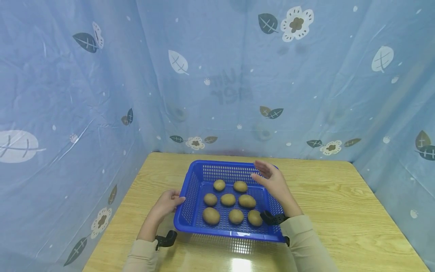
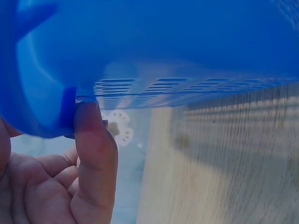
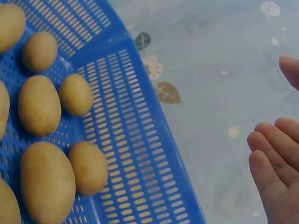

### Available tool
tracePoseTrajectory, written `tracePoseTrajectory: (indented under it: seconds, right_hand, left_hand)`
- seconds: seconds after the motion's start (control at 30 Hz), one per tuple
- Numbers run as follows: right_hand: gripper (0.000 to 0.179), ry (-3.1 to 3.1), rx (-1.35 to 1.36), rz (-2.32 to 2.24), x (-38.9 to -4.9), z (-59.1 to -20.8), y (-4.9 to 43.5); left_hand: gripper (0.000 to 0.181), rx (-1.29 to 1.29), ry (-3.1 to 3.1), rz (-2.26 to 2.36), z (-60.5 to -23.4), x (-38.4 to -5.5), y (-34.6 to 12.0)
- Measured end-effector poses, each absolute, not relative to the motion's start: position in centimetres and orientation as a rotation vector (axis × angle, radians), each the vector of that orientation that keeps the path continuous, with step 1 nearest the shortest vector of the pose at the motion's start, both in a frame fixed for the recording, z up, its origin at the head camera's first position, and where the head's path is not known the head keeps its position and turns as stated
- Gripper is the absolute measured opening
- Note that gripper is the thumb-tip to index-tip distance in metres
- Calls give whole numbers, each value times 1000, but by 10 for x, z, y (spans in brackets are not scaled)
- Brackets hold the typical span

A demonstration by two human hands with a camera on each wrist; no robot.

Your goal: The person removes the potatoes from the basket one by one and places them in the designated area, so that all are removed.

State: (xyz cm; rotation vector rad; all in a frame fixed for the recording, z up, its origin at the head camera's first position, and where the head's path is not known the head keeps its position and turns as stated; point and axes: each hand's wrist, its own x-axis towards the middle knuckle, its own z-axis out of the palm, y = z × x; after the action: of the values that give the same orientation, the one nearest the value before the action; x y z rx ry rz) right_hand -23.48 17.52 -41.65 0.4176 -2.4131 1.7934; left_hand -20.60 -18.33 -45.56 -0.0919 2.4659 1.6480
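Beige and lightly creased, a person's left sleeve [image 1: 142, 255] and right sleeve [image 1: 307, 241] run long; a rounded black left wrist camera [image 1: 166, 239] matches the right wrist camera [image 1: 268, 217], whose dark strap [image 1: 281, 218] looks notched, though small in view. Left hand [image 1: 167, 204] and right hand [image 1: 273, 183] are bare.

Right hand [image 3: 280, 170] is over at the edge of the view, fingers [image 3: 264, 170] pretty much straight, thumb [image 3: 290, 71] spread well apart from them. Off to the left of it, not touching, there's a blue basket [image 3: 158, 126] with slotted sides, and farther over from the hand a bunch of potatoes [image 3: 46, 182] sit inside, some cut off. Behind the hand it's pale blue cloth [image 3: 210, 70] with printed leaves [image 3: 167, 93] and flowers [image 3: 153, 67]
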Motion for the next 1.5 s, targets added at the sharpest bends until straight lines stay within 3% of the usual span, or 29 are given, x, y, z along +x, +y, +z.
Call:
tracePoseTrajectory:
  seconds: [0.73, 1.5]
  right_hand:
    - [58, -2344, 282, 2035, -257, -434, 160]
    - [58, -2431, 135, 1997, -264, -454, 157]
  left_hand:
    - [20, -58, 2444, 1657, -457, -204, -184]
    - [17, -125, 2453, 1650, -457, -205, -180]
